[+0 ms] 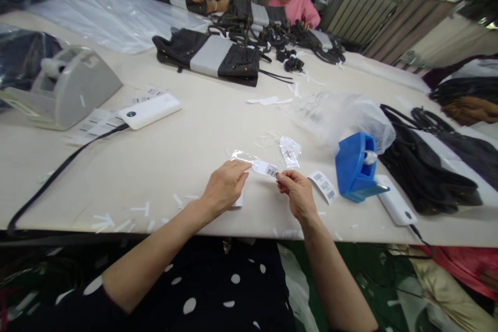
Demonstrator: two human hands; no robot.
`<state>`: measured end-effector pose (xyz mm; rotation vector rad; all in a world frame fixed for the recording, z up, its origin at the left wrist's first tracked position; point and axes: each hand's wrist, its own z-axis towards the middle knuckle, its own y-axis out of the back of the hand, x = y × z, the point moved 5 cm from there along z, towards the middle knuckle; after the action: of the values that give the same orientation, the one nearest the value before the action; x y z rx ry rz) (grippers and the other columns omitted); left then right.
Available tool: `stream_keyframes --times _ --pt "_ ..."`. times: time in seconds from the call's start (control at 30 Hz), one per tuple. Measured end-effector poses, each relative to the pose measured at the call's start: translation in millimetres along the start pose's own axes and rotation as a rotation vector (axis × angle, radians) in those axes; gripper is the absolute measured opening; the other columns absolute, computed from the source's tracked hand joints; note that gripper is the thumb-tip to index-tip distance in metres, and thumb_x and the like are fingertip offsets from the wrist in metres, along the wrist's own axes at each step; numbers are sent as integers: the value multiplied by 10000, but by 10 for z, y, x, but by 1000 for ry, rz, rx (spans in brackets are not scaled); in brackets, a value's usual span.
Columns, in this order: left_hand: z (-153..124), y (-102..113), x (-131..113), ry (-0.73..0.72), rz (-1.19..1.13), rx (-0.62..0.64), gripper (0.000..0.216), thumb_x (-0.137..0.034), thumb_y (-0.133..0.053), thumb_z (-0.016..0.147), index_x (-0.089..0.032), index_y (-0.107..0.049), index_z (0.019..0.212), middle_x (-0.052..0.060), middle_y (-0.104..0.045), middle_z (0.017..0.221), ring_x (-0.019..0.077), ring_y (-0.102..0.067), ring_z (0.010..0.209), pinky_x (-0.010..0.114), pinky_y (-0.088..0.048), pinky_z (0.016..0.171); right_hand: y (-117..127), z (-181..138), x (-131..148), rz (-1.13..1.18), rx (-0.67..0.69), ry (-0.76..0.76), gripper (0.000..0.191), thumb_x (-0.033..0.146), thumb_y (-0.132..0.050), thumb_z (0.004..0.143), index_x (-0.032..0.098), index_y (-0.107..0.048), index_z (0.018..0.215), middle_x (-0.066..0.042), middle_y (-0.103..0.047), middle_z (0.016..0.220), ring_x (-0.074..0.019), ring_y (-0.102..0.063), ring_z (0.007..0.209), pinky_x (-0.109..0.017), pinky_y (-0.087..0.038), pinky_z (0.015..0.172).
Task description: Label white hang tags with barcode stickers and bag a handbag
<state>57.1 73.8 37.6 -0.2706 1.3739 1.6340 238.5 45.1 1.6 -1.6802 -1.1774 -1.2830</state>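
A white barcode tag is stretched between my two hands just above the table. My left hand is closed at the tag's left end, its fingertips partly hiding that end. Between thumb and fingers, my right hand pinches the right end beside the printed barcode. A clear plastic strip shows just beyond my left fingers. Under the left hand, a white piece of paper sticks out. To the right of my right hand lies a curled barcode label sheet. Small plastic-wrapped tags lie ahead.
A blue tape dispenser and a white corded device stand at right, near dark bags. Leftward are a grey tape dispenser and another white device. A wrapped black bag lies farther back; two people work across the table.
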Motion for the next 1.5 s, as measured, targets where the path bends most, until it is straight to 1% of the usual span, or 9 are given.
stream_keyframes --times 0.1,0.2,0.3,0.5,1.0,1.17,1.27,1.4,1.5 --pt "297 -276 97 -282 163 188 236 -91 -471 809 -141 -626 979 88 -629 1082 205 -526 1000 365 -432 888 27 300 60 -149 48 -65 244 329 -690 546 149 -537 607 42 -507 489 -65 -429 454 -200 -317 452" --pt "436 -446 234 -356 260 285 195 -136 -476 829 -152 -641 934 92 -635 1055 209 -528 938 372 -444 829 -55 440 61 -195 86 -111 239 328 -679 534 147 -532 588 38 -505 465 -68 -427 425 -194 -297 415" --pt "444 -495 344 -354 249 306 182 -179 -480 845 -171 -660 873 75 -652 998 211 -520 924 367 -433 808 -105 482 12 -256 84 -144 223 329 -659 554 151 -528 580 42 -494 442 -64 -411 396 -185 -273 384" --pt "407 -493 471 -297 135 256 176 -196 -503 839 -192 -666 905 57 -653 1033 199 -507 949 370 -407 844 -71 479 -51 -352 45 -168 190 315 -631 581 155 -529 573 42 -485 416 -64 -398 365 -182 -274 358" --pt "401 -491 474 -282 112 236 163 -184 -503 838 -184 -652 904 44 -655 1039 188 -511 935 371 -392 862 -94 484 -76 -497 -52 -116 152 302 -583 609 161 -541 573 44 -482 417 -71 -409 367 -189 -295 370" --pt "397 -488 468 -274 107 232 171 -178 -491 839 -184 -636 929 59 -648 1035 194 -504 944 377 -388 856 -79 499 -83 -640 -87 -47 146 297 -577 633 163 -580 575 28 -527 445 -86 -469 420 -194 -339 429" --pt "393 -494 445 -271 138 250 220 -172 -466 848 -195 -614 1009 62 -637 1028 197 -496 945 373 -380 853 -85 506 -74 -737 -102 -5 139 290 -573 646 170 -595 579 15 -557 478 -108 -516 487 -207 -368 483" --pt "385 -511 417 -289 221 297 301 -168 -436 859 -277 -606 1081 49 -607 1063 217 -473 985 376 -373 824 -102 505 0 -872 -119 38 111 263 -572 658 180 -592 586 -14 -601 562 -153 -565 609 -246 -399 578" --pt "398 -517 424 -281 265 325 298 -183 -437 862 -317 -632 1043 44 -594 1070 228 -466 996 381 -368 814 -100 457 64 -985 -169 57 123 274 -607 663 161 -612 712 -74 -637 696 -221 -586 735 -310 -409 661"
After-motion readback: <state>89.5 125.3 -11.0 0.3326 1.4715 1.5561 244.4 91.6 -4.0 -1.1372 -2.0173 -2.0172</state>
